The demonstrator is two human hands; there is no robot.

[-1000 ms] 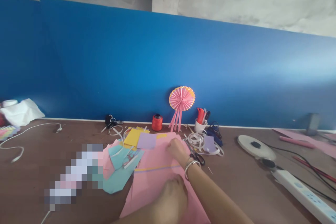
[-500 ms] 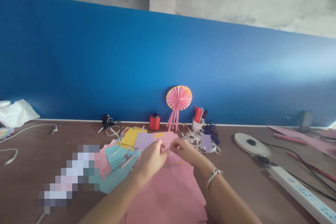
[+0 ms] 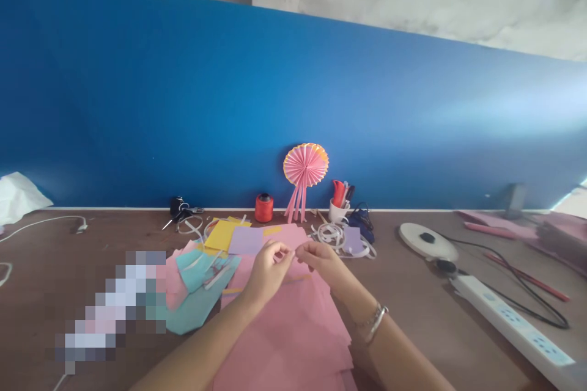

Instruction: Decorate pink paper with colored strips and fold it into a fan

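My left hand (image 3: 270, 269) and my right hand (image 3: 318, 259) meet fingertip to fingertip above a stack of pink paper (image 3: 279, 336). Both are pinched closed; whatever lies between the fingers is too small to make out. A purple paper piece (image 3: 245, 240) and a yellow paper piece (image 3: 222, 234) lie just beyond my left hand. Teal paper (image 3: 202, 305) spreads to its left, with thin strips on top. Behind the hands, a pleated pink paper rosette (image 3: 306, 165) with hanging strips leans against the blue panel.
A red thread spool (image 3: 264, 208), a white cup of tools (image 3: 338, 212) and keys (image 3: 181, 211) stand along the panel (image 3: 183, 104). White ribbon (image 3: 330, 236) coils right of the paper. Farther right are a white round disc (image 3: 424, 242), a power strip (image 3: 513, 324) and black cables.
My two hands have come together, the fingertips now touching where a gap showed before. The whole view has shifted slightly, so the objects sit farther left.
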